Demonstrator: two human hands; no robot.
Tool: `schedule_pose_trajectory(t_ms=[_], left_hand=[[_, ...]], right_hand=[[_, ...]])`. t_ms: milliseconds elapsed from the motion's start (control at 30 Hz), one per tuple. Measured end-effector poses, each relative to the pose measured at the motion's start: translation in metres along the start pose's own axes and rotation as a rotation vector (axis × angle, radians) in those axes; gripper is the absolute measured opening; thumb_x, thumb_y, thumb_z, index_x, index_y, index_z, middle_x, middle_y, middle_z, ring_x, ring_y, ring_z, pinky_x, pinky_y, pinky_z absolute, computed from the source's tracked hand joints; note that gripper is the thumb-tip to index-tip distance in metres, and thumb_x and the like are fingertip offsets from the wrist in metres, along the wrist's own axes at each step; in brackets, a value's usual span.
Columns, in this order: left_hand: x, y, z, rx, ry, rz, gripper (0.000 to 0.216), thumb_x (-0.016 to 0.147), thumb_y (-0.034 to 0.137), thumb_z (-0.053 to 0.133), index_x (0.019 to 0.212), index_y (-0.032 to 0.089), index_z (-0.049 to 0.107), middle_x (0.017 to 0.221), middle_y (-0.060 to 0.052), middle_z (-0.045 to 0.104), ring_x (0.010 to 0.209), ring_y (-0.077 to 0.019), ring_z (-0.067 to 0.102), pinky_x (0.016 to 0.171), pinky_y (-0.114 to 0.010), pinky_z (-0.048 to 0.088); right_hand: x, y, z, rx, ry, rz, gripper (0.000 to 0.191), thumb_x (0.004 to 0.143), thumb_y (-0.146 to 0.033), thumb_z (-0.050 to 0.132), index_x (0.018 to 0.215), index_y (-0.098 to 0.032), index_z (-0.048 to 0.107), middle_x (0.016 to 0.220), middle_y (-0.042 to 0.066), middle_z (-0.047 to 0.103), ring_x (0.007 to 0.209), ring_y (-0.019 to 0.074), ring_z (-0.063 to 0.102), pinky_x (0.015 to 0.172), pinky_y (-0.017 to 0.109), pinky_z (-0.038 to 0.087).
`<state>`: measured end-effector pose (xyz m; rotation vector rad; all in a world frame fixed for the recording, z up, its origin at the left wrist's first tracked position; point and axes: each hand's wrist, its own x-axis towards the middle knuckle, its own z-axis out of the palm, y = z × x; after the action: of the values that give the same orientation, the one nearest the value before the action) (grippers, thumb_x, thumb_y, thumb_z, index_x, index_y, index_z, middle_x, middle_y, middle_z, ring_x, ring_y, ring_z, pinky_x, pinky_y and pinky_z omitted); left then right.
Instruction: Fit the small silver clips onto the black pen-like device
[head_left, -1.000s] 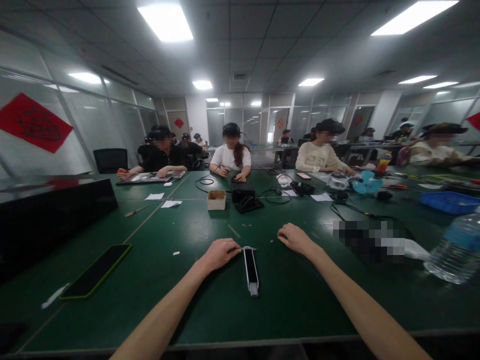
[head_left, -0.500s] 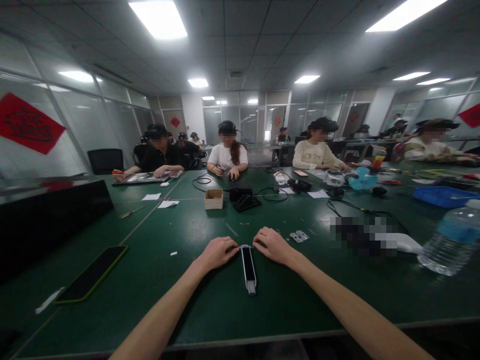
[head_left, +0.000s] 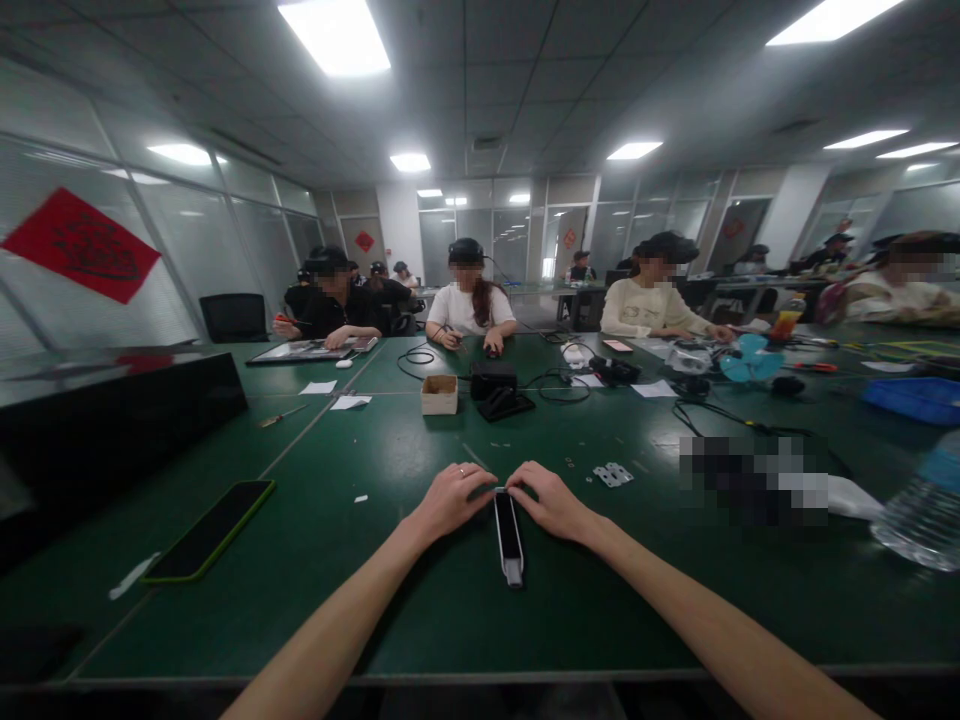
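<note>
A slim white device with a black face (head_left: pixel 508 530) and a light grey tip at its near end lies lengthwise on the green table. At its far end, my left hand (head_left: pixel 456 498) comes in from the left with thumb and fingers drawn together. My right hand (head_left: pixel 546 498) is in a similar pinch on the other side, its fingertips almost meeting the left ones. Something small and pale shows between the fingertips, too small to name. Right of my right hand lies a flat metal plate with holes (head_left: pixel 613 474), with tiny parts beside it.
Left lies a green-edged phone (head_left: pixel 210 530), near a dark panel (head_left: pixel 112 430). Ahead are a small box (head_left: pixel 439 396) and a black device with cables (head_left: pixel 493 380). A water bottle (head_left: pixel 926 510), blue tray (head_left: pixel 915 395) and small blue fan (head_left: pixel 752 358) are right. Several people sit across the table.
Both hands have moved inward, and their fingertips now come together at the device's far end. The view has shifted, so the surroundings sit further right in the picture.
</note>
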<state>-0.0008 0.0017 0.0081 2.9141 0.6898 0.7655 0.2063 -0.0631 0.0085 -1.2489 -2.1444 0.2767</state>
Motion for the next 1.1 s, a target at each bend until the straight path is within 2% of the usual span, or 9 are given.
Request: schedule_pose_trajectory(t_ms=[167,333,433,867,1000,1100], left_hand=[[0.001,0.004,0.003,-0.011,0.077,0.068,0.018,0.091,0.028,0.047,0.100,0.019,0.060,0.094,-0.004,0.064,0.084,-0.0139,0.059,0.075,-0.025,0.042],[0.001,0.004,0.004,-0.033,0.191,0.140,0.020,0.093,0.029,0.045,0.097,0.018,0.061,0.091,-0.003,0.065,0.078,-0.0116,0.060,0.069,-0.023,0.043],[0.001,0.003,0.005,-0.036,0.213,0.162,0.021,0.093,0.029,0.044,0.096,0.017,0.062,0.090,-0.003,0.065,0.076,-0.0111,0.060,0.067,-0.023,0.044],[0.001,0.002,0.004,-0.095,0.143,0.142,0.023,0.093,0.029,0.044,0.099,0.016,0.062,0.091,-0.005,0.064,0.076,-0.0111,0.060,0.067,-0.021,0.047],[0.000,-0.007,0.001,-0.099,0.085,0.086,0.019,0.090,0.027,0.049,0.102,0.017,0.061,0.096,-0.005,0.062,0.082,-0.0125,0.060,0.073,-0.023,0.048],[-0.002,-0.017,-0.001,-0.090,0.058,0.006,0.016,0.086,0.022,0.052,0.099,0.017,0.062,0.094,-0.004,0.062,0.078,-0.0116,0.059,0.072,-0.022,0.047]], right_hand=[[0.001,-0.008,0.008,0.081,0.058,-0.023,0.017,0.091,-0.025,0.044,0.085,-0.017,0.058,0.085,0.004,0.058,0.083,0.0156,0.052,0.076,0.029,0.043],[0.001,-0.010,0.010,0.143,0.096,0.011,0.015,0.089,-0.026,0.047,0.083,-0.017,0.058,0.081,0.003,0.057,0.078,0.0154,0.052,0.072,0.028,0.042],[0.001,-0.011,0.009,0.170,0.105,0.036,0.015,0.088,-0.026,0.048,0.083,-0.017,0.058,0.082,0.003,0.057,0.078,0.0154,0.053,0.072,0.029,0.042],[0.000,-0.011,0.009,0.190,0.082,0.094,0.017,0.088,-0.029,0.048,0.086,-0.017,0.061,0.083,0.003,0.059,0.077,0.0150,0.054,0.071,0.028,0.044],[0.001,-0.009,0.002,0.128,0.084,0.108,0.018,0.089,-0.030,0.047,0.088,-0.017,0.060,0.087,0.004,0.059,0.080,0.0157,0.054,0.072,0.029,0.045],[0.001,-0.003,-0.003,0.060,0.091,0.105,0.017,0.089,-0.029,0.047,0.090,-0.017,0.060,0.089,0.005,0.059,0.083,0.0166,0.054,0.074,0.031,0.045]])
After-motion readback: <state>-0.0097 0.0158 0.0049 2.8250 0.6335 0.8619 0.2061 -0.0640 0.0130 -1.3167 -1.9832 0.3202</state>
